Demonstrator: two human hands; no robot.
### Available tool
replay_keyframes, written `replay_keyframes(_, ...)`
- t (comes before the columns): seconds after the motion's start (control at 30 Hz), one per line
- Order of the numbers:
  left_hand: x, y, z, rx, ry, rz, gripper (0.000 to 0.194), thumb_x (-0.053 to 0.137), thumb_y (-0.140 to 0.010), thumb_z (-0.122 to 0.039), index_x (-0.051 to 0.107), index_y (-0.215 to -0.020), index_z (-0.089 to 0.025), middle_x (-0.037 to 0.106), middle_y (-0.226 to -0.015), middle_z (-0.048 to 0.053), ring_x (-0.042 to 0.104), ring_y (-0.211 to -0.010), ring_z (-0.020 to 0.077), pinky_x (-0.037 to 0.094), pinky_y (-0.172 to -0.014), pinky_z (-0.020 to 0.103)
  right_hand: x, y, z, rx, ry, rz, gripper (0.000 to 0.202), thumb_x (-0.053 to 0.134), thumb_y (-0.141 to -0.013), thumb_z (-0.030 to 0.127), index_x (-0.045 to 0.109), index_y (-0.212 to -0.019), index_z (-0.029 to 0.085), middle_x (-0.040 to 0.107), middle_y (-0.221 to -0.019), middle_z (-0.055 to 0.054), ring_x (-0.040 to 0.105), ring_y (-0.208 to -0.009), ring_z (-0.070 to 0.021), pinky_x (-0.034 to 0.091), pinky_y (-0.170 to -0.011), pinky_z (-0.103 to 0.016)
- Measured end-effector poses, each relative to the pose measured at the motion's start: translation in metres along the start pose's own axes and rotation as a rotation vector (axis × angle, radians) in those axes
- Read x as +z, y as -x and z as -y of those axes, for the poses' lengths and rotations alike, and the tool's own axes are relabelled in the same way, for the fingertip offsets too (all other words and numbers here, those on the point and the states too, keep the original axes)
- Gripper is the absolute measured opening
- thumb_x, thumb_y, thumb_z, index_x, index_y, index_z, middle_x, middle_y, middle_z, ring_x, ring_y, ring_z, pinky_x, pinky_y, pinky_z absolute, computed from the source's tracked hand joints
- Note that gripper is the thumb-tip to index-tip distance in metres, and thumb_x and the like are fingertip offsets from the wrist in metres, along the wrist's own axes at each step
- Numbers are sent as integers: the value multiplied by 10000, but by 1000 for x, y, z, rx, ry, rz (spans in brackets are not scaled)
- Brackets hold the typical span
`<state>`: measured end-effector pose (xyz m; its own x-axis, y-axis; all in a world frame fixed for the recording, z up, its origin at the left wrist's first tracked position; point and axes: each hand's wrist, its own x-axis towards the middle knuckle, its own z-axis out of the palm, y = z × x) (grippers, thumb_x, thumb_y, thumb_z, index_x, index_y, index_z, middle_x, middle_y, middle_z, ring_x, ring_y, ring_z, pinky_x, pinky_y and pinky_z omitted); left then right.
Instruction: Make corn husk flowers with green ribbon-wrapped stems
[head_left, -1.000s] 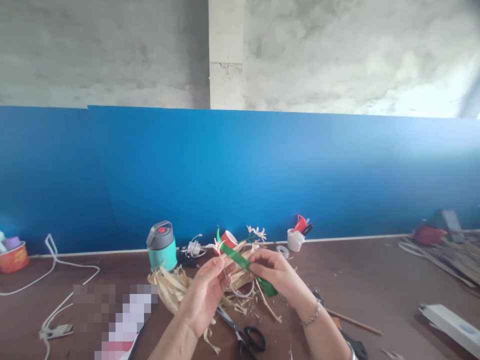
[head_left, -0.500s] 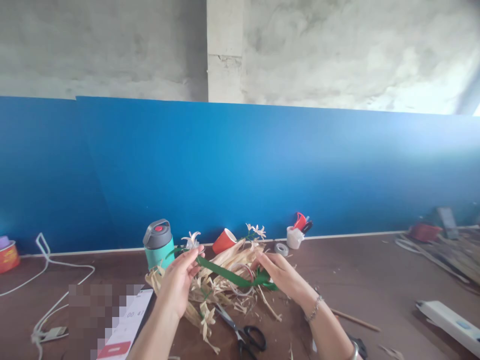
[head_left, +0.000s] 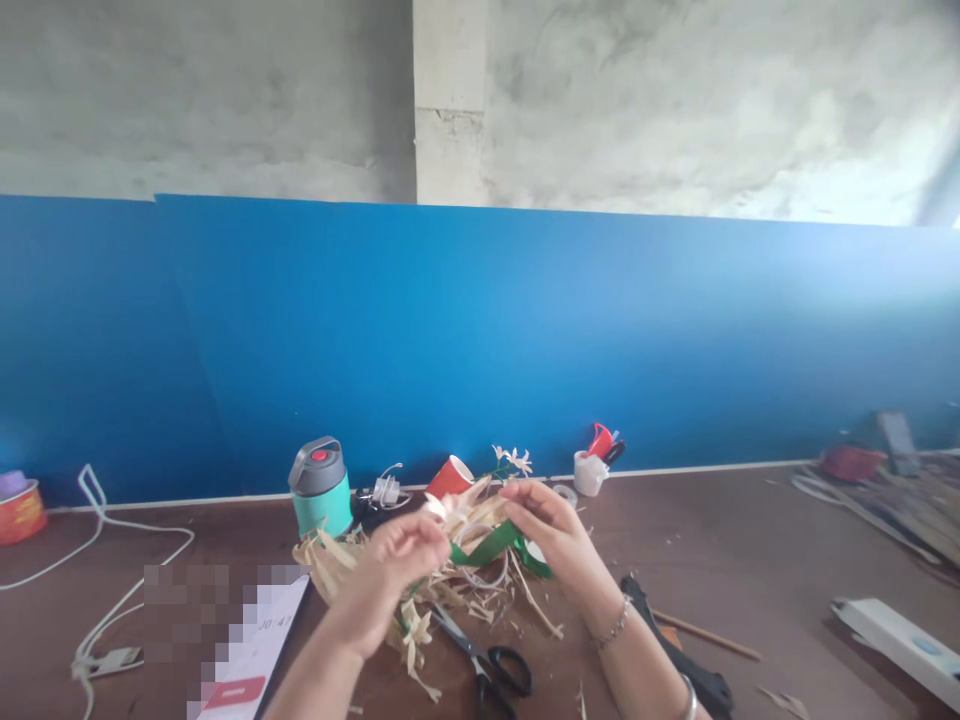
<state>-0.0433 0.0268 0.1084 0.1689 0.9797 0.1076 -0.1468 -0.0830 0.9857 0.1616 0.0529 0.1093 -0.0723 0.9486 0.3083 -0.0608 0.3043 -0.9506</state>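
Note:
My left hand point(head_left: 401, 560) is closed in a pinch, and a pale husk flower point(head_left: 445, 506) sticks up from its fingertips; the stem is mostly hidden. A strip of green tape point(head_left: 491, 546) runs from there to my right hand point(head_left: 551, 525), whose thumb and fingers pinch it. The tape's roll point(head_left: 534, 558) hangs just under my right hand, partly covered by it. Below both hands lies a heap of dry, straw-coloured husk strips point(head_left: 337, 570) with more pale husk flowers point(head_left: 416, 635). Black-handled scissors point(head_left: 487, 660) lie in front of the heap.
A teal flask point(head_left: 321, 490), a tipped orange cup point(head_left: 450, 477) and a white cup of tools point(head_left: 590, 472) stand along the blue partition point(head_left: 480, 340). A phone point(head_left: 259, 640) and white cable point(head_left: 97, 620) lie left; a black tool point(head_left: 675, 650) and thin stick point(head_left: 709, 635) lie right.
My left hand has moved right, towards my right hand, carrying the flower with it. The stretch of green tape between the hands is shorter.

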Motion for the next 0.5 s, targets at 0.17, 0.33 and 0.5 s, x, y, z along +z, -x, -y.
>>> replay_keyframes(0.17, 28, 7, 9, -99, 46, 246, 79, 722, -649, -244, 664, -626, -196, 663, -671, 17, 583, -695, 173, 409, -670, 264, 9, 3, 0, -59, 117, -2, 326, 648, -727, 487, 630, -816, 173, 623, -764, -27, 556, -681, -155, 456, -606, -254)
replay_keyframes(0.33, 7, 4, 1, -94, 195, 162, 110, 717, -677, -271, 646, -643, -195, 678, -669, 32, 576, -694, 167, 405, -680, 259, -21, -13, -14, -119, 287, -307, 381, 572, -745, 529, 625, -853, 168, 637, -778, -57, 570, -701, -189, 467, -617, -287)
replay_keyframes(0.5, -3, 2, -3, -142, 342, 141, 142, 730, -662, -258, 638, -597, -172, 659, -649, 34, 593, -701, 155, 437, -748, 251, -62, -26, -35, -134, 492, -553, 333, 498, -768, 430, 627, -879, 144, 646, -823, -107, 564, -717, -225, 445, -651, -337)
